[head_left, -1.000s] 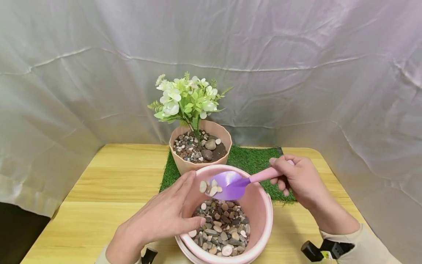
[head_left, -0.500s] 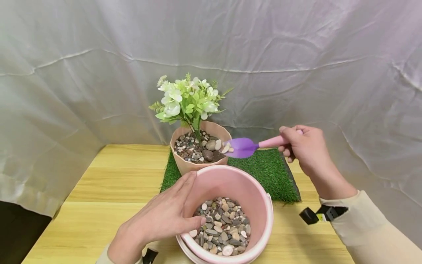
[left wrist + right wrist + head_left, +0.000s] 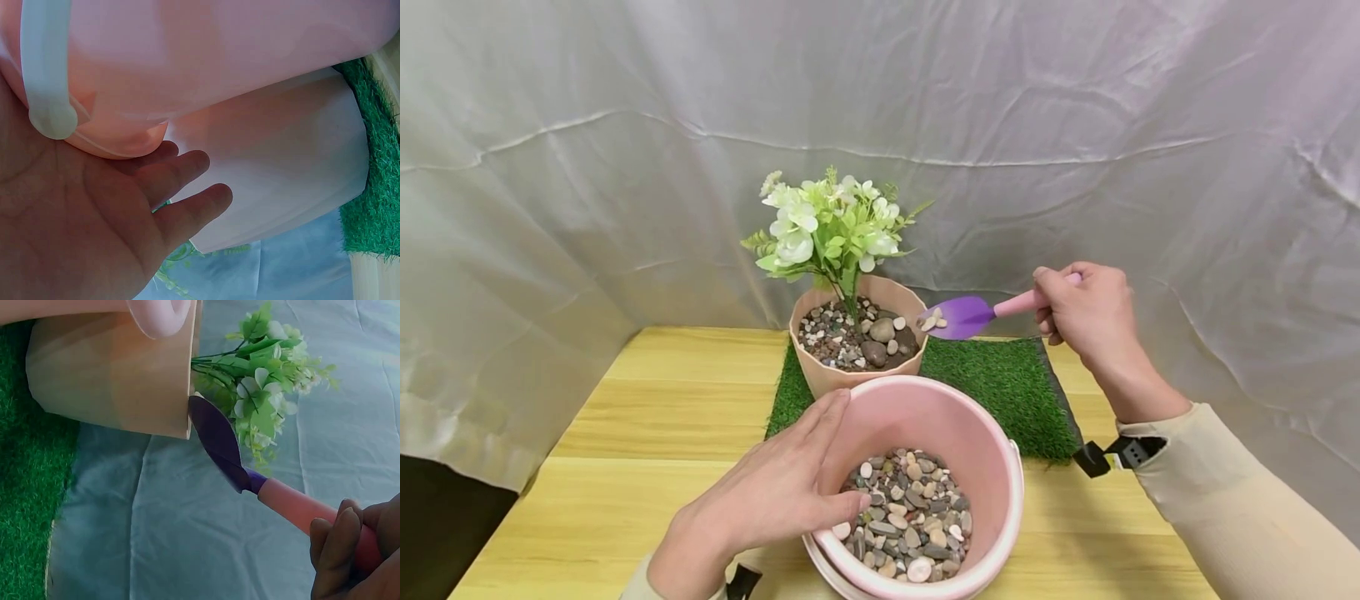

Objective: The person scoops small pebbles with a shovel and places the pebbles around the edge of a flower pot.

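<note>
Gripping purple trowel [image 3: 964, 320] of pebbles [image 3: 934, 320]: right hand [image 3: 1093, 315] | left hand [image 3: 767, 492]: straight-fingered on bucket [image 3: 1011, 500] | flowerpot [image 3: 853, 381] looks mostly covered; dark soil [image 3: 908, 340] left

Curtained booth, studio-like: grey drapes [image 3: 1000, 100] hang from nine through three o'clock; wood-grain counter [image 3: 647, 417] at six, turf mat [image 3: 1007, 392] at four.
</note>
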Action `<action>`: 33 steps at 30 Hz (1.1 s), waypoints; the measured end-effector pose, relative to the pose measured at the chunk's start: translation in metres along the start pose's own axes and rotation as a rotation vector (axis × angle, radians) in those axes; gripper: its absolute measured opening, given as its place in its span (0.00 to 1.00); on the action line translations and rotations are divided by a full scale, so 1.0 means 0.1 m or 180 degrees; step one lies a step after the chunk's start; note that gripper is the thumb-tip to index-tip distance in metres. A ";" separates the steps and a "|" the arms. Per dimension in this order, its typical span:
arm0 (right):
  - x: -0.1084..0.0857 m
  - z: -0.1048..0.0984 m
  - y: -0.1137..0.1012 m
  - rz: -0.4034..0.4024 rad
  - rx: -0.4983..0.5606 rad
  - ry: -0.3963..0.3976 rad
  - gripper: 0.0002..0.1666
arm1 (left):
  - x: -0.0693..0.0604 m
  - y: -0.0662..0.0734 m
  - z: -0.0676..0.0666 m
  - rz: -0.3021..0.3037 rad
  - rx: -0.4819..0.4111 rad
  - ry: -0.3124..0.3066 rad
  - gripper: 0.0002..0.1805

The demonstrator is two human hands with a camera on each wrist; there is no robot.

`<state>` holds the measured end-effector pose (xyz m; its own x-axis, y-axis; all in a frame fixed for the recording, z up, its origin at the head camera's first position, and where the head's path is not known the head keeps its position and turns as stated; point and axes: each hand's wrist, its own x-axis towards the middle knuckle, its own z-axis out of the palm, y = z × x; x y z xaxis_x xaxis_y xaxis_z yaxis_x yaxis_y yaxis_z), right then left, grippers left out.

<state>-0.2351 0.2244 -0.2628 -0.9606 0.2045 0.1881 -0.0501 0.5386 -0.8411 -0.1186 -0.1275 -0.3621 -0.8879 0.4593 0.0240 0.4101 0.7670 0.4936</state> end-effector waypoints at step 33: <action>0.03 0.17 -0.27 -0.0516 -0.1086 0.0076 0.25 | -0.02 -0.01 0.00 0.0018 -0.0020 -0.0055 0.61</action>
<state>-0.2416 0.1968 -0.2481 -0.9409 0.1111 0.3201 -0.1031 0.8060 -0.5828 -0.1175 -0.1294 -0.3625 -0.8819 0.4713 0.0116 0.4135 0.7615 0.4991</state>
